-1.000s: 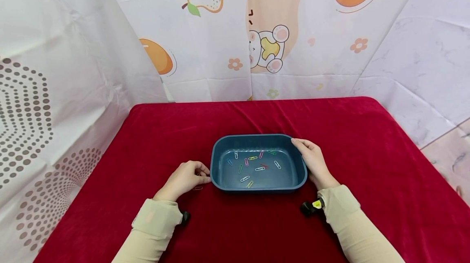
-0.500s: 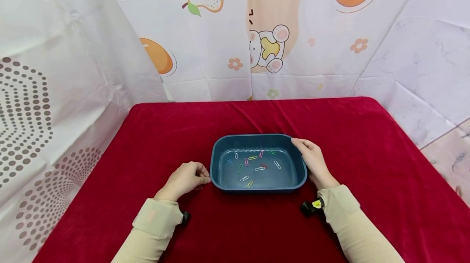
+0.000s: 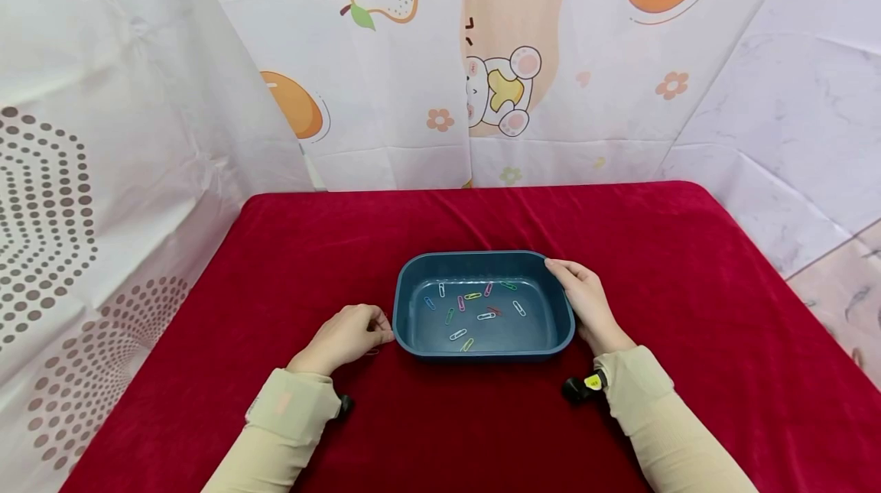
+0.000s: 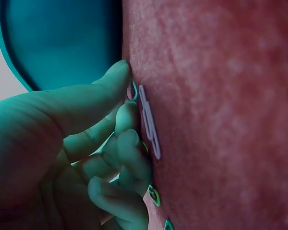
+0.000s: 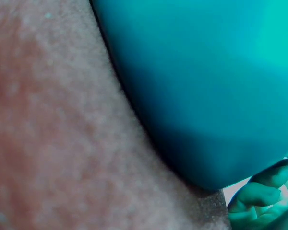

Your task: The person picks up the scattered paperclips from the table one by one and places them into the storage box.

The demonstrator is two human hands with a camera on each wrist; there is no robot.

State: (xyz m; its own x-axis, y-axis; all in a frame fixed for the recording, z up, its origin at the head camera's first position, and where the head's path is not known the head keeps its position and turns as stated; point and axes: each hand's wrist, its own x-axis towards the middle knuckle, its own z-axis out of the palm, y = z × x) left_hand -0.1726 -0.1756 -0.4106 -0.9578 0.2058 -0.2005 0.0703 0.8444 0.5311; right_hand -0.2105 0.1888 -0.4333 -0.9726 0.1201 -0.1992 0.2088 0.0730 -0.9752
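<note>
The tray (image 3: pixel 523 337) sits on the red table (image 3: pixel 619 233), between its left and right edges, with coloured clips (image 3: pixel 486 316) scattered over its floor. The right hand (image 3: pixel 590 306) grips the tray's far right corner, thumb at the rim. By the tray's near left corner, the left hand (image 3: pixel 349 334) pinches a clip (image 4: pixel 136 91) between thumb and forefinger; a pale clip (image 4: pixel 150 122) lies just beside.

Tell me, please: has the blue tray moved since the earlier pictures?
No, I see no shift in any direction: in the head view, the blue tray keeps its place against the far edge of the red cloth.
</note>
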